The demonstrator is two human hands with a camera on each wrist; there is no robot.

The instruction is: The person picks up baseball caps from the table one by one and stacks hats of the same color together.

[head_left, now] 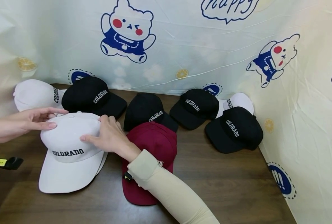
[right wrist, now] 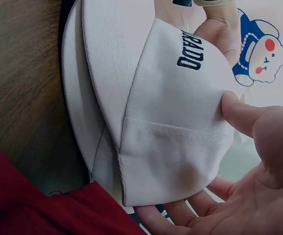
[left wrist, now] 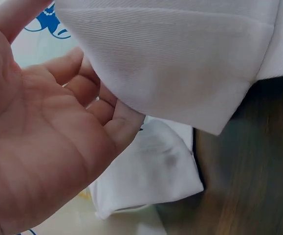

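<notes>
A white baseball cap (head_left: 71, 133) with dark COLORADO lettering faces the front at the left of the table, between both hands. My left hand (head_left: 40, 119) holds the crown's left side, thumb on the outside; in the left wrist view its fingertips (left wrist: 124, 117) go behind the fabric edge. My right hand (head_left: 110, 133) grips the opposite side, its thumb (right wrist: 239, 110) on the front panel and the other fingers at the back lower edge. Under this cap, a second white cap (right wrist: 77, 88) shows its brim in the right wrist view.
A dark red cap (head_left: 152, 141) lies under the right forearm. Behind stand black caps (head_left: 85, 93), (head_left: 143, 109) and a white cap (head_left: 33, 91). Further black caps (head_left: 196, 105), (head_left: 236, 130) and a white cap (head_left: 242, 102) sit right. A printed cloth (head_left: 168, 40) encloses the wooden table (head_left: 210, 186).
</notes>
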